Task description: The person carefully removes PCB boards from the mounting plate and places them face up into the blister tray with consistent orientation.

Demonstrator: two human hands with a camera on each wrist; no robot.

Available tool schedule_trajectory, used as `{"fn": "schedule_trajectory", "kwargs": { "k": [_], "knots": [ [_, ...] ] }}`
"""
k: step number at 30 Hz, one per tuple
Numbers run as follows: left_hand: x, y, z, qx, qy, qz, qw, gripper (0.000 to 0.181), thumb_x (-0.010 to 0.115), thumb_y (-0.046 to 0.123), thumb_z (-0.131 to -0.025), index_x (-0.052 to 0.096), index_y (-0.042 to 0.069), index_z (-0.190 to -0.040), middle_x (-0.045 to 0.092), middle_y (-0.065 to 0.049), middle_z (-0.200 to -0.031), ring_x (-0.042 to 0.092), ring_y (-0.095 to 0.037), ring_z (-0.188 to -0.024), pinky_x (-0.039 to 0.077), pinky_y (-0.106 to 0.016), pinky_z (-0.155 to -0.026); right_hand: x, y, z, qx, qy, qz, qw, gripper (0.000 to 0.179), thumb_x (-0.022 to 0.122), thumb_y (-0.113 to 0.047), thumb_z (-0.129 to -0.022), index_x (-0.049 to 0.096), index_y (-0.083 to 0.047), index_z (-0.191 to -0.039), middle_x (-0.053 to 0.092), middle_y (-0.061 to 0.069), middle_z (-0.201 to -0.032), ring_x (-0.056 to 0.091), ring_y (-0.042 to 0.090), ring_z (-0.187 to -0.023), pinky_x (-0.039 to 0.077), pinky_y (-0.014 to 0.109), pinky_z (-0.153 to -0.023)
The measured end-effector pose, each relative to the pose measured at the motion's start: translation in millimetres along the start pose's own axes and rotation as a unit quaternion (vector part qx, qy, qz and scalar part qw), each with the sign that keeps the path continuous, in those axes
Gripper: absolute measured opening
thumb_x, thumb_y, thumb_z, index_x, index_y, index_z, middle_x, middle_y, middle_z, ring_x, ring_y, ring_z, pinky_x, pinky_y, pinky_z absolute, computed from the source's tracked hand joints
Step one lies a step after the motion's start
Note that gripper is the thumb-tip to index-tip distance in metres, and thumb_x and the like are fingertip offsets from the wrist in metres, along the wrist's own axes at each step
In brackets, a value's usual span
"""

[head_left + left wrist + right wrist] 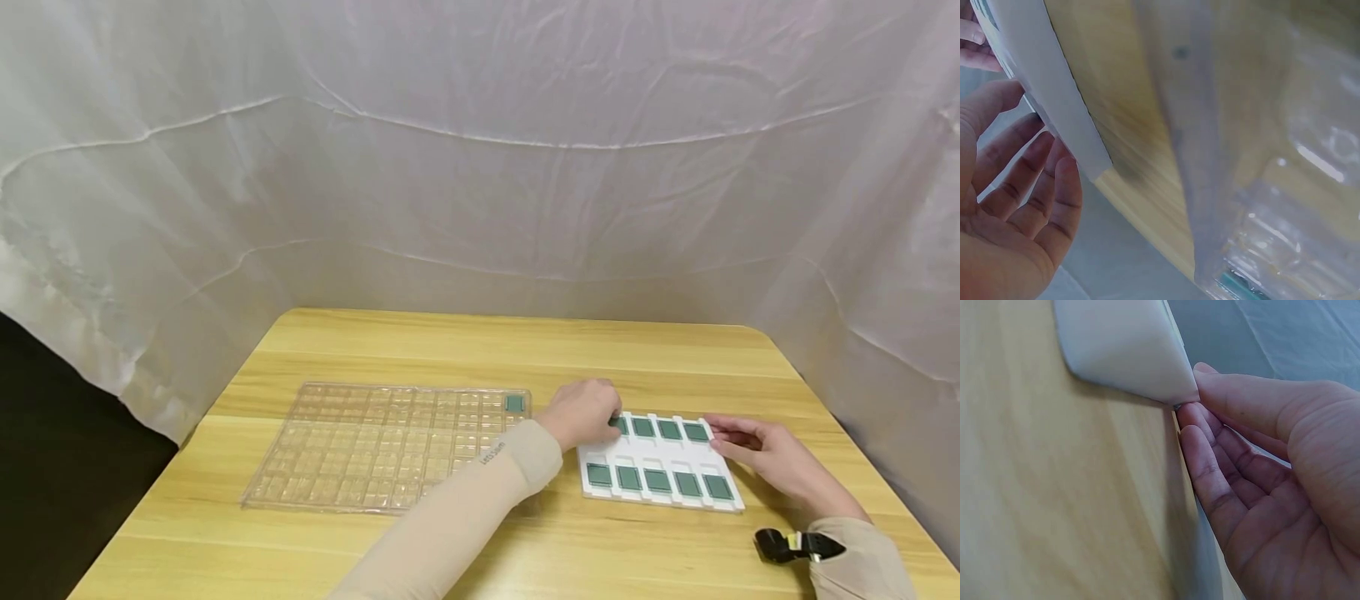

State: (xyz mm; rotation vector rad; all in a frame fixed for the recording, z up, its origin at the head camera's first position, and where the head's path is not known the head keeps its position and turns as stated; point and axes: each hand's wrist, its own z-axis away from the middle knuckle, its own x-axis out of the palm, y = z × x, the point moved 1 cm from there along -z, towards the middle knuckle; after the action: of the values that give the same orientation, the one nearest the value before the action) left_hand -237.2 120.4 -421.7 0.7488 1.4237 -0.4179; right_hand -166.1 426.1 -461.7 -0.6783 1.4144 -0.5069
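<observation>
Can see a white tray (637, 451) on the wooden table (555, 550), with green chips (657, 481) in two rows. At its far left corner, can see the left hand (583, 412) with bent fingers; cannot tell if gripping a chip. At its right edge, can find the right hand (776, 458), pinching this edge between thumb and fingers. Left of the white tray, can see a clear tray (360, 467) with one green chip (514, 403) in its far right corner compartment.

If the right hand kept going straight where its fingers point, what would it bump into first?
It would meet the white tray, whose end the right hand seems to touch. Beyond, roughly in line, lie green squares, then probably the left hand.
</observation>
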Motion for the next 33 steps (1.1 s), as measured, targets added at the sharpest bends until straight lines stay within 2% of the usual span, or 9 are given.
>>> {"fn": "schedule_trajectory", "kwargs": {
  "k": [6,12,19,26,30,33],
  "knots": [
    [0.3,2.2,0.0,-0.004,-0.002,-0.004,1.0000,0.040,0.080,0.030,-0.097,0.053,0.023,-0.069,0.051,0.010,-0.084,0.041,-0.004,-0.067,0.033,-0.018,-0.052,1.1,0.6,1.1,-0.003,0.002,-0.001,1.0000,0.053,0.072,-0.020,-0.104,0.058,0.007,-0.147,0.074,0.022,-0.129,0.062,-0.016,-0.100,0.048,0.006,-0.084],
    [3.0,4.5,-2.2,-0.007,0.006,-0.021,0.9997,0.040,0.081,0.032,-0.097,0.054,0.023,-0.069,0.051,0.010,-0.082,0.041,-0.004,-0.065,0.033,-0.019,-0.051,0.6,-0.1,2.5,-0.010,0.006,0.019,0.9998,0.051,0.072,-0.021,-0.104,0.060,0.005,-0.147,0.075,0.020,-0.128,0.061,-0.017,-0.100,0.046,0.004,-0.084],
    [3.2,5.0,-0.5,-0.012,0.010,-0.019,0.9997,0.039,0.082,0.032,-0.096,0.057,0.022,-0.068,0.052,0.010,-0.083,0.041,-0.004,-0.064,0.033,-0.018,-0.049,0.2,-1.4,2.1,-0.018,0.010,0.034,0.9992,0.049,0.072,-0.021,-0.104,0.062,0.003,-0.146,0.076,0.019,-0.128,0.061,-0.017,-0.100,0.046,0.005,-0.083],
    [6.2,8.1,2.3,0.003,0.004,-0.031,0.9995,0.028,0.080,0.034,-0.098,0.064,0.023,-0.077,0.055,0.012,-0.086,0.046,-0.002,-0.069,0.039,-0.015,-0.053,0.3,1.2,6.5,-0.013,0.003,0.019,0.9997,0.051,0.072,-0.020,-0.104,0.061,0.006,-0.145,0.076,0.019,-0.127,0.061,-0.016,-0.099,0.048,0.006,-0.082],
    [6.9,7.6,0.4,-0.004,0.008,-0.035,0.9993,0.032,0.080,0.033,-0.097,0.061,0.023,-0.074,0.053,0.011,-0.083,0.043,-0.002,-0.064,0.036,-0.016,-0.051,0.2,1.3,5.0,-0.009,0.003,0.007,0.9999,0.052,0.072,-0.022,-0.104,0.060,0.006,-0.146,0.076,0.018,-0.127,0.062,-0.016,-0.100,0.049,0.007,-0.083],
    [6.1,5.3,-1.0,-0.009,0.011,-0.035,0.9993,0.036,0.081,0.033,-0.097,0.058,0.023,-0.072,0.052,0.011,-0.082,0.041,-0.002,-0.062,0.033,-0.016,-0.049,0.1,0.5,0.8,-0.015,0.003,0.021,0.9997,0.051,0.072,-0.021,-0.104,0.060,0.006,-0.146,0.076,0.017,-0.125,0.061,-0.016,-0.099,0.048,0.007,-0.082]
  ]
}}
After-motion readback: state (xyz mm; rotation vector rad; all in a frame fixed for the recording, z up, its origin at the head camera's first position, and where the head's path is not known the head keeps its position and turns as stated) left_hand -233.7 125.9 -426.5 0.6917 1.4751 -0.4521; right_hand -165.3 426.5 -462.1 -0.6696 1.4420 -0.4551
